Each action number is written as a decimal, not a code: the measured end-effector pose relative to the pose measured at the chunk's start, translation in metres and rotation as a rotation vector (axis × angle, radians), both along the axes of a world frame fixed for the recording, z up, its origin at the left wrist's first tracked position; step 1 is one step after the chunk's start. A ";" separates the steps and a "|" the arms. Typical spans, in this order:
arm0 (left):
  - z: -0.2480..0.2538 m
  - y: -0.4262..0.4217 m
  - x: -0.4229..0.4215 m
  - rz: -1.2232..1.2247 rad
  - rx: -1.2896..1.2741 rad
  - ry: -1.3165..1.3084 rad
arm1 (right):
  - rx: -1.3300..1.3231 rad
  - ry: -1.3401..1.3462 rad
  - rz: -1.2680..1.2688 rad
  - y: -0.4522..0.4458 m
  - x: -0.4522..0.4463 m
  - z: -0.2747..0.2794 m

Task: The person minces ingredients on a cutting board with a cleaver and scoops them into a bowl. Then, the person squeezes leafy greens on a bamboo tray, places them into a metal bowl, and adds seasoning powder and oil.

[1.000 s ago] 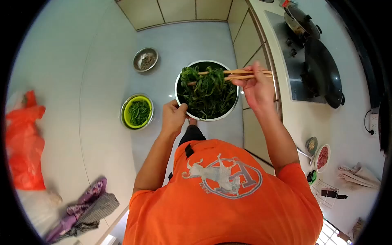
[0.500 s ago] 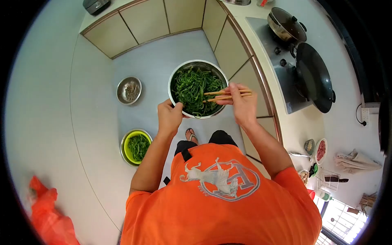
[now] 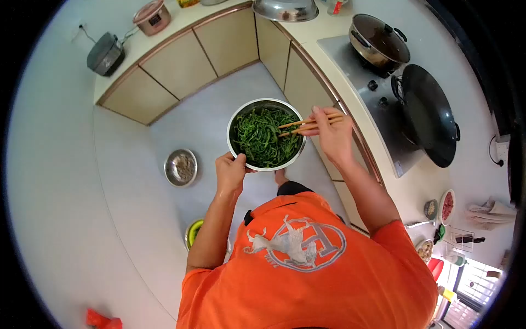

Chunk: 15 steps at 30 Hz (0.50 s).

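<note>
A steel mixing bowl point(image 3: 236, 155) full of wilted, dark green leafy vegetables point(image 3: 263, 137) is held out in front of me, above the floor. My left hand point(image 3: 231, 170) grips its lower left rim, thumb over the edge and fingers underneath. In my right hand point(image 3: 332, 131) is a pair of wooden chopsticks point(image 3: 310, 125), pinched between the fingers. Their tips reach into the greens on the bowl's right side, so the very ends are hidden among the leaves.
On the floor at left are a steel bowl point(image 3: 181, 168) with greyish contents and a yellow-green basin point(image 3: 193, 233), partly covered by my left arm. The right-hand counter carries a stove with a lidded pot point(image 3: 378, 41) and a black wok point(image 3: 430, 115), plus a plate of red meat point(image 3: 447, 207).
The camera view has turned and shifted, bringing more of the back counter into sight. Both hands keep their holds, and the chopstick tips stay in the greens.
</note>
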<state>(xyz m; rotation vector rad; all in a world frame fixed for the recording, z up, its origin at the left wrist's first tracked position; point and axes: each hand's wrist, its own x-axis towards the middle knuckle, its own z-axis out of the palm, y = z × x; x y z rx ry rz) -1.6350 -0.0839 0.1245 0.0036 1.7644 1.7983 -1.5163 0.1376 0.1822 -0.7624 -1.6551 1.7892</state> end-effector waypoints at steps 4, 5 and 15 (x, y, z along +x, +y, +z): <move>0.004 0.042 -0.055 -0.027 -0.089 0.062 | -0.196 0.004 0.018 0.035 -0.054 -0.025; 0.007 0.050 -0.069 -0.023 -0.082 0.041 | -0.206 0.014 0.009 0.048 -0.066 -0.024; 0.010 0.119 -0.187 0.078 -0.070 0.025 | -0.378 0.098 -0.188 0.120 -0.205 -0.081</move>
